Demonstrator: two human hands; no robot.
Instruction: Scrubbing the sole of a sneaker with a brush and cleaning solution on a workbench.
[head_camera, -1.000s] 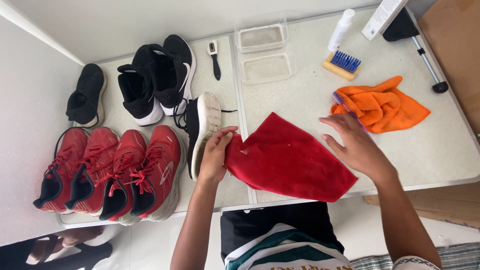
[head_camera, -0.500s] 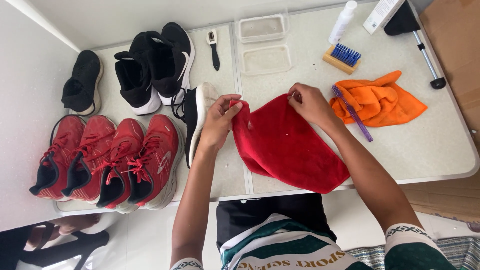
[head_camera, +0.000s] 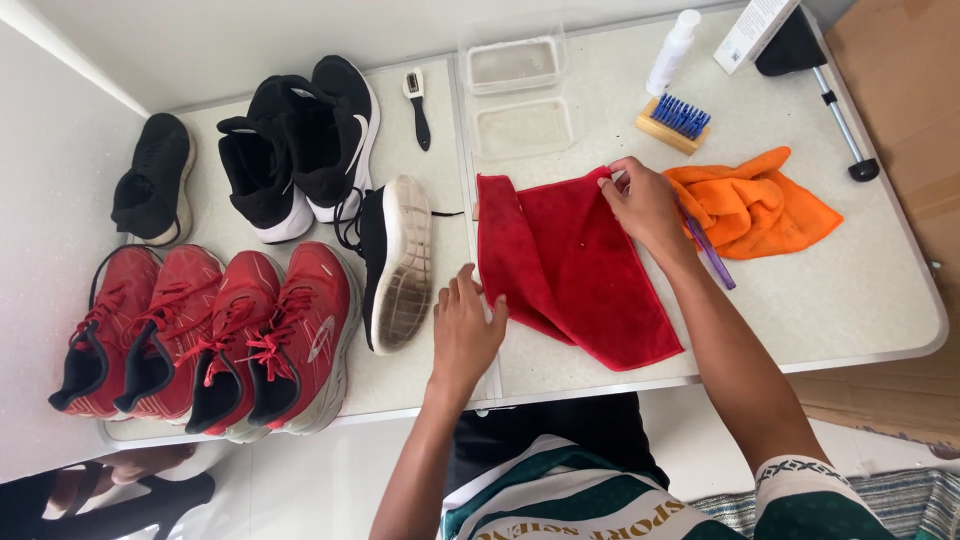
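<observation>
The red cloth (head_camera: 570, 265) is being spread flat near the front edge of the worktop (head_camera: 850, 300). Its top corner is pinched by the right hand (head_camera: 645, 205). The left hand (head_camera: 465, 330) is laid open beside it, holding nothing. Smoothing probably comes next.

Red sneakers (head_camera: 210, 335), black shoes (head_camera: 300, 145), orange cloth (head_camera: 760, 200), blue-bristled brush (head_camera: 675, 122) on the table (head_camera: 880, 300).

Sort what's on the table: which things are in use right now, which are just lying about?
In use: red cloth, right hand pinching its top edge, left hand at its lower left edge.

Lying about: orange cloth, blue-bristled brush, red shoes, black shoes.
</observation>
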